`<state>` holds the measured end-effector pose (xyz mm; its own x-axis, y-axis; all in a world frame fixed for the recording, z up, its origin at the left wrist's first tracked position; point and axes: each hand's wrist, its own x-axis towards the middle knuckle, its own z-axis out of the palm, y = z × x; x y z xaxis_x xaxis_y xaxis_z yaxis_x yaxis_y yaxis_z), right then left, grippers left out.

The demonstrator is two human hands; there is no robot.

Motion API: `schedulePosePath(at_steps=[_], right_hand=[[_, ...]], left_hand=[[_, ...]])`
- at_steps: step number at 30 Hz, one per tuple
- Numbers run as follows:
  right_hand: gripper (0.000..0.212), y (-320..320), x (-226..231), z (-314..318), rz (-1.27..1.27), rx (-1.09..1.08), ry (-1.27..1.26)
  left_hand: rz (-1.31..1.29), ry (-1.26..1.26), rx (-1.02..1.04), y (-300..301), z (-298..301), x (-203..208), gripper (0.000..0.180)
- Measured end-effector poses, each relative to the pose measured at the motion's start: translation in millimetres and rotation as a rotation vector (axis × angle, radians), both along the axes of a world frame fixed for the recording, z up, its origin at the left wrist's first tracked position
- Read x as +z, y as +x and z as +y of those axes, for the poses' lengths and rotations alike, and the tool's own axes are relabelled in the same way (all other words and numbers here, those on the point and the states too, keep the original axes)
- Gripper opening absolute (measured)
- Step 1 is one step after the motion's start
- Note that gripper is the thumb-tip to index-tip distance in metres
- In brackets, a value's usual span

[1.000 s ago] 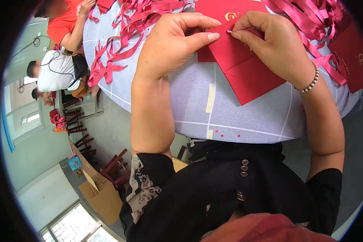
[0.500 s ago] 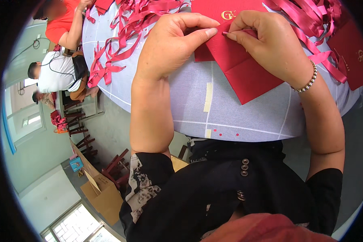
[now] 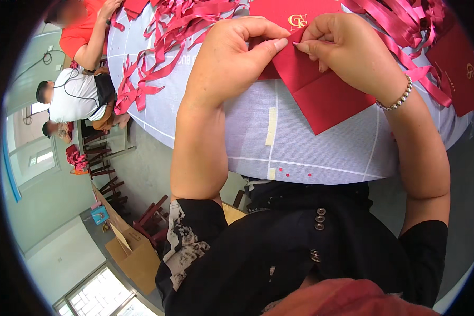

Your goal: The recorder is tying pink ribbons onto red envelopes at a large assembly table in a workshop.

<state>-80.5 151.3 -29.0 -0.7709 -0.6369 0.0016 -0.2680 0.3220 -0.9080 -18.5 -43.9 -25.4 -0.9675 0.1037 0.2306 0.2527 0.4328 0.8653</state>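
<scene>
A flat red paper bag (image 3: 326, 102) with a crease across it hangs at a slant between my hands, one corner pointing toward me. My left hand (image 3: 229, 63) pinches its upper left edge between thumb and forefinger. Close beside, my right hand (image 3: 361, 58) pinches the top of the bag, with a tiny dark spot at the thumb tip. What lies inside the right pinch is hidden. Behind both hands lies another red paper bag (image 3: 321, 6) with a gold emblem. Pink-red ribbons (image 3: 166, 68) are strewn left of my left hand, and a ribbon bundle (image 3: 405, 31) lies beyond my right.
A grey-blue checked cloth (image 3: 321, 152) covers the round table. Another red bag (image 3: 455, 73) lies at the right edge. At far left sit a person in orange-red (image 3: 84, 39) and one in white (image 3: 73, 97). Dark red stools (image 3: 152, 218) and a cardboard box (image 3: 137, 260) stand below.
My left hand has shifted slightly right. The right fingers have changed their pinch and sit a little higher, with more fingertips showing. The gold emblem behind is more visible.
</scene>
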Motion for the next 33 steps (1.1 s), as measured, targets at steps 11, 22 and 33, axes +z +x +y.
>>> schedulePosePath(at_steps=[11,22,33], right_hand=[[0.007,0.6,-10.9,-5.4,0.579,-0.128,0.092],[0.010,1.2,-0.2,-3.3,0.341,-0.032,-0.083],[0.030,5.6,23.7,7.7,0.816,-0.031,-0.020]], left_hand=[[0.195,-0.262,0.122,-2.4,17.0,-2.6,0.012],[0.109,-0.135,0.084,0.2,3.0,-0.8,0.011],[0.276,-0.124,0.016,2.6,11.5,-6.0,0.019]])
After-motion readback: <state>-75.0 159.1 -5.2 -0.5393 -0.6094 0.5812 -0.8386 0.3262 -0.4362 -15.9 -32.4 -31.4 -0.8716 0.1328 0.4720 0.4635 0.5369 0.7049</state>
